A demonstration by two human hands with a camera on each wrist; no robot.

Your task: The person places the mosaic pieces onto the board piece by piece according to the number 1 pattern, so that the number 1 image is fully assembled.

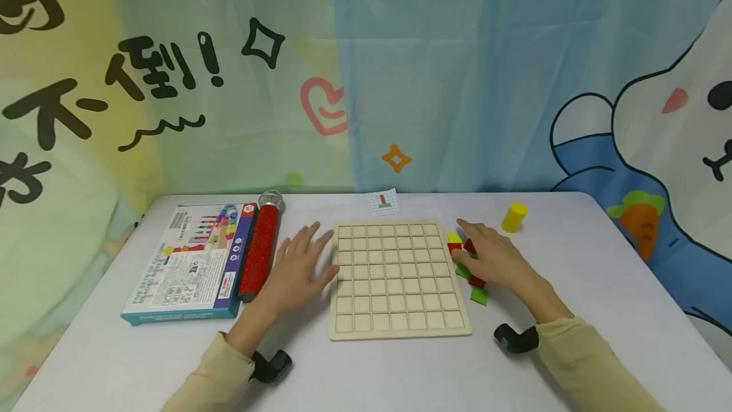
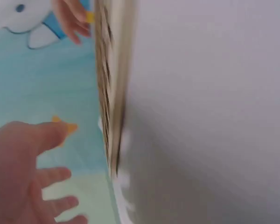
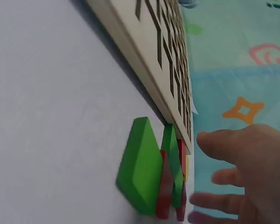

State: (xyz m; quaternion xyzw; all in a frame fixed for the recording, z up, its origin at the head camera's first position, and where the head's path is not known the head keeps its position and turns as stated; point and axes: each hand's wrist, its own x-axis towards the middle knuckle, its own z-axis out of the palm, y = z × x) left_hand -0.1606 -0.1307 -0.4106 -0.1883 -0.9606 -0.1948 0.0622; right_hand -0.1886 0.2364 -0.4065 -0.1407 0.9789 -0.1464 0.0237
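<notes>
A wooden grid board lies flat on the white table between my two hands. My left hand is held by the board's left edge, fingers spread and holding nothing; the left wrist view shows the same hand apart from the board. At the right edge of the board lie small coloured tiles: green, red and yellow. Above them hovers my right hand, partly covering them. The right wrist view shows its fingers loosely extended, with a green tile near the board's corner.
A boxed set and a red glittery microphone lie on the left. Behind the board is a small paper card with a drawn pattern. A yellow cylinder stands tilted in view at the back right. A printed curtain hangs behind the table.
</notes>
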